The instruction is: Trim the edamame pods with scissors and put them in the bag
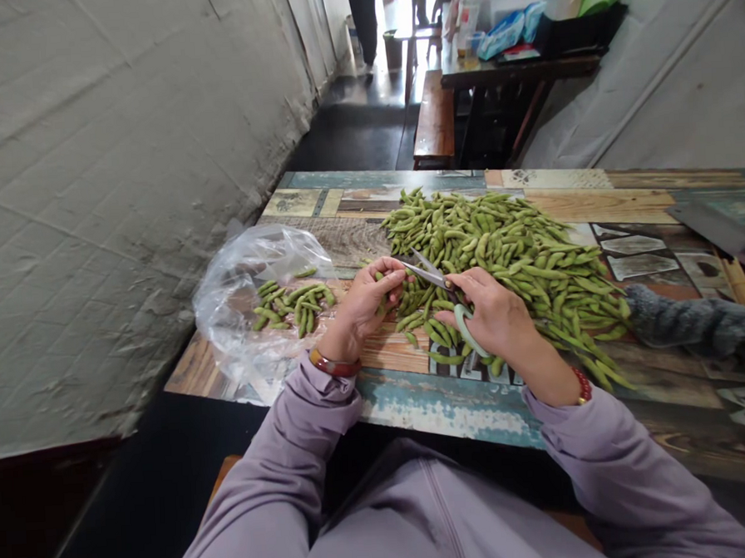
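My right hand [497,312] grips a pair of scissors [433,274] by a pale green handle, with the blades apart and pointing left. Their tips come close to the fingers of my left hand [374,300], which is closed on green soybean pods, partly covered by the fingers. A large heap of soybean pods [508,247] spreads behind and beneath my right hand. Left of my left hand, a small group of pods [295,304] lies on a clear plastic bag [229,295] spread open on the table.
The patterned wooden table [447,404] stands against a pale wall [122,159] on the left. At its right side lie a grey fuzzy sleeve-like thing [693,320] and a flat dark blade-like object [720,232]. Farther off are a bench [434,117] and another loaded table [524,71].
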